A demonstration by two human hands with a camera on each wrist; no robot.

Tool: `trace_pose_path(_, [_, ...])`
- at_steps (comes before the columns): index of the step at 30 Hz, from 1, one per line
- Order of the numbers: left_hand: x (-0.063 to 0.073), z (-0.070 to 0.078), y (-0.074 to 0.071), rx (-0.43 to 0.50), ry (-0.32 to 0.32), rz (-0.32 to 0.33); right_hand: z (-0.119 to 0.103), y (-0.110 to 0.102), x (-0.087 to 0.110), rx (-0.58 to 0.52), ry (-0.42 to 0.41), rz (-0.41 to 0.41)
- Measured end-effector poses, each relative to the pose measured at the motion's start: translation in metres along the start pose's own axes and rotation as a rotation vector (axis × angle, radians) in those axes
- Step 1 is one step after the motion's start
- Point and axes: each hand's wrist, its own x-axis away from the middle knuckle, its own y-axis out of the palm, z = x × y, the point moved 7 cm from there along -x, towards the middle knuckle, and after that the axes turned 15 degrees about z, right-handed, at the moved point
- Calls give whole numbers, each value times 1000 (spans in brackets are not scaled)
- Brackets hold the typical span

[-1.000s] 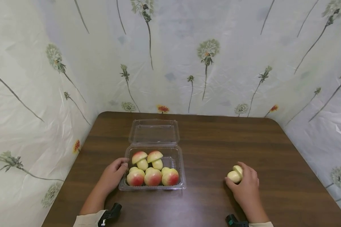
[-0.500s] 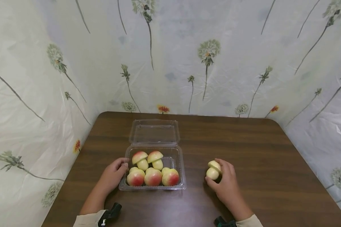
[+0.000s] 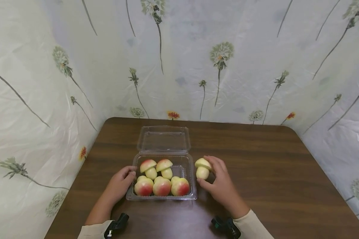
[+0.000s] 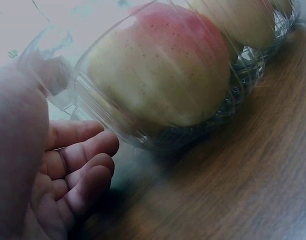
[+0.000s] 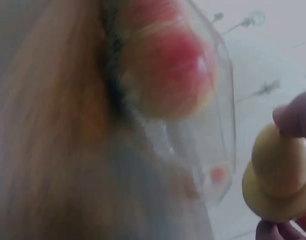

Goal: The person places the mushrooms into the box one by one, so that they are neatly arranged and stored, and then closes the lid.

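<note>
A clear plastic clamshell box point(image 3: 191, 196) lies open on the table, its lid point(image 3: 163, 138) folded back. Inside, two mushroom-shaped pieces point(image 3: 148, 167) with red-and-yellow caps lie at the back; three more point(image 3: 162, 187) fill the front row, red caps facing the near side. The back right of the box shows bare plastic. My left hand point(image 3: 118, 183) holds the box's left side, thumb at the rim and fingers point(image 4: 90, 150) along the outer wall. My right hand point(image 3: 219, 179) pinches a pale yellow mushroom-shaped piece point(image 3: 202, 168) between thumb and fingers, just off the box's right wall.
The dark brown wooden table point(image 3: 275, 172) stretches away to the right. Wrinkled flower-print sheeting point(image 3: 191, 59) closes in the back and both sides. A black device point(image 3: 226, 227) sits on each wrist.
My right hand has carried the mushroom-shaped piece leftward across the table to the box's right side, and the piece now stands more upright. The left hand has stayed on the box.
</note>
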Motion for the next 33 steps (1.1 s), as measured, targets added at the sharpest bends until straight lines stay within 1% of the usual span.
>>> trace_pose_path(5, [-1, -1, -1, -12, -2, 3, -18, 24, -6, -149, -25, -110])
trace_pose_path(9, [0, -1, -1, -13, -4, 4, -22, 39, -11, -197, -48, -166])
trace_pose_path(11, [0, -1, 0, -10, -7, 4, -22, 43, -12, -172, -71, -184])
trace_pose_path(15, [-1, -3, 2, -10, -11, 3, -23, 50, -16, -85, -129, -208])
trace_pose_path(18, [-3, -3, 2, -9, -4, 4, -22, 54, -18, -43, -154, -225])
trace_pose_path(22, [-5, -4, 2, 0, 3, 2, -18, 59, -20, -48, -154, -256])
trace_pose_path(26, [-4, -4, 2, 5, 1, -7, -17, 64, -20, -54, -171, -276])
trace_pose_path(33, [-3, -5, 1, 4, -15, -14, -15, 70, -20, -34, -231, -273])
